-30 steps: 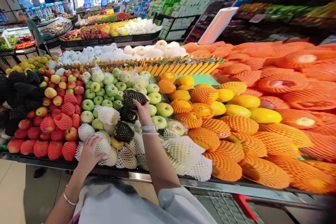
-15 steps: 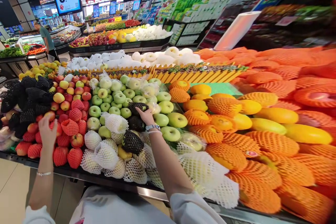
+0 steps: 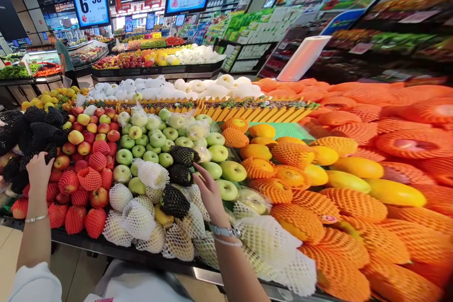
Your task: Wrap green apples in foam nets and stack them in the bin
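My left hand reaches over the pile of fruits in black foam nets at the left. Its thumb stands apart from its fingers, and the fingertips touch the pile or hover close over it. My right hand is open, fingers stretched out, holding nothing. Close by its fingertips, a black-netted fruit lies with another black-netted fruit behind it, against the green apples. A third black-netted fruit rests among the white-netted fruits.
Red apples, some in red nets, lie between my hands. Orange-netted fruits and yellow fruits fill the right side. A yellow fence divider runs behind. A person stands far left.
My left hand has moved left, from above the red apples to the black-netted pile. My right hand has let go of the black-netted fruit by the green apples and drawn back toward me.
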Tool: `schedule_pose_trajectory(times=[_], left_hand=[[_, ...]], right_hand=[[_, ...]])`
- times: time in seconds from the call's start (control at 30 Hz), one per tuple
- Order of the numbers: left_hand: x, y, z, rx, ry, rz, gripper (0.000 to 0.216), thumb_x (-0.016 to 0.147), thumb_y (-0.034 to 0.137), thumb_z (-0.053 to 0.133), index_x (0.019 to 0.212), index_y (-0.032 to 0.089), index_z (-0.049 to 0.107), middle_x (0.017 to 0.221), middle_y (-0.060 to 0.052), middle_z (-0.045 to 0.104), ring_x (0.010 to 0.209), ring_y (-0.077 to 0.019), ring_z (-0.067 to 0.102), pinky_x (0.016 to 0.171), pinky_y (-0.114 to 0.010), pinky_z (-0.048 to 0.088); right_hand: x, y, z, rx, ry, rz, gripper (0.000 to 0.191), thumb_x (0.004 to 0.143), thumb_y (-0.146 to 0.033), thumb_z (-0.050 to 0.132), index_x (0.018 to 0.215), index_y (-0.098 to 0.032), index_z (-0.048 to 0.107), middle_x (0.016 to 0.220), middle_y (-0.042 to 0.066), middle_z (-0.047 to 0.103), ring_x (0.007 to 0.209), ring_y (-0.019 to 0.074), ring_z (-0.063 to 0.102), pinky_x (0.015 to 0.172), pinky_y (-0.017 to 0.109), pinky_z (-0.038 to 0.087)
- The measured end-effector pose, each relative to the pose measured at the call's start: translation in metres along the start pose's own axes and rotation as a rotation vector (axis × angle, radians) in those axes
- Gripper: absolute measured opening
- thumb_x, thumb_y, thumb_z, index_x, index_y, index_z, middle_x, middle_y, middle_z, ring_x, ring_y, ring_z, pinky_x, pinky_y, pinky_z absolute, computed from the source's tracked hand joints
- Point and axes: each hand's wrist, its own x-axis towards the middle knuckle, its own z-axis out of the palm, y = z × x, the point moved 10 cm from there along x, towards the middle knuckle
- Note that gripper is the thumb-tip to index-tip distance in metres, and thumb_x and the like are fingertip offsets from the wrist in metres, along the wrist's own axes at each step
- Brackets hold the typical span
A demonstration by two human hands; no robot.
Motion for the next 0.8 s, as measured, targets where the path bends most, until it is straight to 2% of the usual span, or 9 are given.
schedule_pose_trajectory(times=[0.13,0.23,0.37,0.47,0.53,0.6,0.7,0.8], left_hand=[[-0.06,0.039,-0.058,-0.316,0.245,0.149,0.039,0.091,0.048,0.047,0.106,0.014,0.06,0.106,-0.016,0.059,0.108,-0.0336,0.056,0.101,-0.05,0.044],[-0.117,0.076,-0.072,-0.556,0.297,0.206,0.035,0.096,0.047,0.039,0.104,0.019,0.058,0.113,-0.014,0.057,0.11,-0.0286,0.056,0.103,-0.047,0.044],[-0.185,0.14,-0.061,-0.762,0.238,0.46,0.032,0.095,0.048,0.041,0.1,0.024,0.062,0.128,-0.012,0.055,0.122,-0.0286,0.052,0.106,-0.05,0.044],[-0.225,0.165,-0.054,-0.82,0.284,0.596,0.028,0.091,0.049,0.048,0.088,0.027,0.065,0.108,-0.01,0.066,0.109,-0.0288,0.06,0.101,-0.054,0.048],[-0.243,0.181,-0.043,-0.811,0.213,0.666,0.023,0.09,0.044,0.053,0.083,0.028,0.067,0.086,-0.008,0.069,0.09,-0.0268,0.065,0.092,-0.051,0.054],[-0.258,0.198,-0.031,-0.793,0.076,0.744,0.019,0.089,0.037,0.055,0.087,0.027,0.07,0.076,-0.007,0.069,0.08,-0.0256,0.067,0.084,-0.046,0.058],[-0.271,0.212,-0.017,-0.785,-0.078,0.774,0.023,0.089,0.029,0.054,0.105,0.023,0.069,0.087,-0.011,0.073,0.089,-0.0275,0.07,0.084,-0.044,0.059],[-0.273,0.214,-0.006,-0.737,-0.131,0.697,0.033,0.089,0.019,0.049,0.118,0.019,0.063,0.105,-0.014,0.073,0.106,-0.0303,0.068,0.091,-0.047,0.058]], right_hand=[[-0.029,-0.041,0.005,0.055,0.027,-0.076,0.038,0.09,-0.051,0.058,0.114,-0.025,0.069,0.12,0.01,0.07,0.112,0.0283,0.063,0.103,0.049,0.047],[-0.05,-0.077,0.035,0.098,-0.08,-0.151,0.03,0.093,-0.046,0.056,0.109,-0.027,0.071,0.113,0.008,0.073,0.106,0.027,0.065,0.098,0.045,0.05],[-0.089,-0.123,0.088,0.164,-0.35,-0.314,0.022,0.093,-0.035,0.058,0.11,-0.028,0.07,0.109,0.007,0.074,0.104,0.0257,0.067,0.093,0.041,0.053],[-0.121,-0.139,0.106,0.23,-0.463,-0.425,0.018,0.09,-0.029,0.061,0.105,-0.028,0.069,0.101,0.006,0.072,0.093,0.0245,0.067,0.084,0.038,0.055],[-0.131,-0.135,0.103,0.255,-0.401,-0.441,0.013,0.087,-0.026,0.062,0.098,-0.027,0.067,0.095,0.006,0.07,0.089,0.0242,0.065,0.081,0.037,0.055],[-0.133,-0.123,0.097,0.246,-0.306,-0.402,0.014,0.083,-0.02,0.062,0.094,-0.027,0.066,0.092,0.005,0.068,0.088,0.0237,0.063,0.08,0.036,0.054],[-0.131,-0.104,0.091,0.209,-0.242,-0.328,0.02,0.077,-0.013,0.063,0.092,-0.027,0.064,0.085,0.002,0.065,0.079,0.0213,0.062,0.072,0.033,0.054],[-0.131,-0.102,0.084,0.136,-0.208,-0.358,0.014,0.079,-0.012,0.062,0.079,-0.027,0.062,0.078,0.001,0.063,0.073,0.0205,0.061,0.066,0.032,0.054]])
